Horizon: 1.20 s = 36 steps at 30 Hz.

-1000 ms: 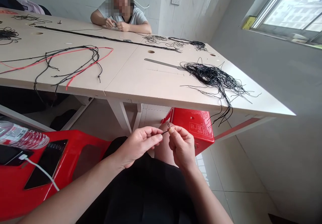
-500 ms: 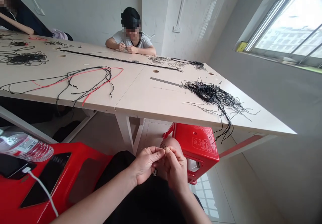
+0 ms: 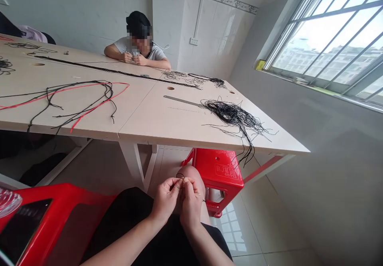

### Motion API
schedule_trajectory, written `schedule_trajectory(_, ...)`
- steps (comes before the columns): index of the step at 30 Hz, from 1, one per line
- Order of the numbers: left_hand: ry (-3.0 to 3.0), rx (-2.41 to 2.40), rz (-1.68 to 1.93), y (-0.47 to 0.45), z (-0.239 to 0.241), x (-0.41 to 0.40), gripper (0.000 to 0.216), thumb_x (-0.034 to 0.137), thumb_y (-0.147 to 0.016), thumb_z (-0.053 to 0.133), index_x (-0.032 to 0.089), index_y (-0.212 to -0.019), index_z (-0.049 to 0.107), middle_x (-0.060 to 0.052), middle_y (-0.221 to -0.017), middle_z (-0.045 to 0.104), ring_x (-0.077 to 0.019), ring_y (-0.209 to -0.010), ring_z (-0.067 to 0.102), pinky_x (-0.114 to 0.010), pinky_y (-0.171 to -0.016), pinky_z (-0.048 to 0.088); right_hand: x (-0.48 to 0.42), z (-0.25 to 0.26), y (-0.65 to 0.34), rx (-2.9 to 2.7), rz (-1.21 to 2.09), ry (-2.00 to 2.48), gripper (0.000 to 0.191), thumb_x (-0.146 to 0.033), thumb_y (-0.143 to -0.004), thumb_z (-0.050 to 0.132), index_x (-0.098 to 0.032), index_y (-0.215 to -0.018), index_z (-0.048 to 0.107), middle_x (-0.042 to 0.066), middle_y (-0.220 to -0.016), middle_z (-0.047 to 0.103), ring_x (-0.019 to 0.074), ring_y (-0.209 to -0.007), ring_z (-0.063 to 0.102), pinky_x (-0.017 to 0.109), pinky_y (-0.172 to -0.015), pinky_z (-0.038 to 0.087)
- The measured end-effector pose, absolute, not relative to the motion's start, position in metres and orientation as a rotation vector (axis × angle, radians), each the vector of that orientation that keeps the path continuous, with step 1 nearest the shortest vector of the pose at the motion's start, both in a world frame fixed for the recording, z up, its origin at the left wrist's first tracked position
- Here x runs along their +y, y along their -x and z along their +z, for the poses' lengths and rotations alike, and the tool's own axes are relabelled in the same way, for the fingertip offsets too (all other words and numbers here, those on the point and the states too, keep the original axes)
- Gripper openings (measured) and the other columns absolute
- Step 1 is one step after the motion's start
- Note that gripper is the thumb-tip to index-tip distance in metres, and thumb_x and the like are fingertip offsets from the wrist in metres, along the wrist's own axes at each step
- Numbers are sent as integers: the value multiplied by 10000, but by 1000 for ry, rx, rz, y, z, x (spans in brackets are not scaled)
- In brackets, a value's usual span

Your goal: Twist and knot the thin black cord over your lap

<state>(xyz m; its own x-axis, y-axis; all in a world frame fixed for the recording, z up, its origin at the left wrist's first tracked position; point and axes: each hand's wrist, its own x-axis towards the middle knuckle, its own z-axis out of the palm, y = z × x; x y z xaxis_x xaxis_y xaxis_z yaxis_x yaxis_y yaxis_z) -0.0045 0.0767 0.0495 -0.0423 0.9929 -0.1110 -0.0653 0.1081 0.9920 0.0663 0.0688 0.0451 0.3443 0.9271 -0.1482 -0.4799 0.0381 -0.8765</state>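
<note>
A thin black cord point(image 3: 180, 175) makes a small loop above my fingertips, over my knee. My left hand point(image 3: 166, 200) pinches it between thumb and forefinger. My right hand point(image 3: 191, 202) is closed on the same cord, its thumb tip touching the left one. A bit of black cord also shows at the right side of my right hand. Most of the cord is hidden inside the fingers. On the table beyond lies a tangled bundle of black cords point(image 3: 229, 114), some ends hanging over the edge.
A steel ruler point(image 3: 182, 101) lies partly under the bundle on the table point(image 3: 143, 122). Black and red cords point(image 3: 80, 86) curve at left. A red stool point(image 3: 221, 166) stands under the table, another red stool point(image 3: 68, 202) at my left. Across sits a person point(image 3: 139, 42).
My view has swung to the right, so everything sits further left. My hands have drawn closer side by side, the right one turned more upright, both still pinching the cord.
</note>
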Motion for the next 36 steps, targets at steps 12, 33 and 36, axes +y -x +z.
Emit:
schedule_trajectory(12, -1493, 1419, 1259, -1, 60, 70, 133, 282, -794, 535, 184, -750, 613, -51, -762, 672, -179, -724, 627, -284, -702, 480, 59, 46, -71, -742, 1002, 1105, 235, -380, -786, 572, -154, -726, 587, 12, -699, 594, 125, -666, 539, 245, -645, 456)
schedule_trajectory(33, -1405, 1366, 1231, 9, 62, 76, 174, 292, -775, 542, 185, -652, 600, -36, -686, 662, -169, -659, 597, -274, -632, 464, 61, 41, -66, -798, 912, 1153, 249, -419, -739, 625, -171, -736, 630, 31, -724, 653, 160, -693, 602, 281, -672, 485)
schedule_trajectory(36, -1532, 1359, 1243, 12, 63, 77, 156, 247, -774, 527, 186, -638, 575, -32, -683, 633, -167, -673, 582, -279, -650, 457, 62, 44, -72, -754, 1059, 1135, 281, -432, -682, 676, -175, -787, 636, 33, -796, 661, 176, -776, 611, 284, -714, 488)
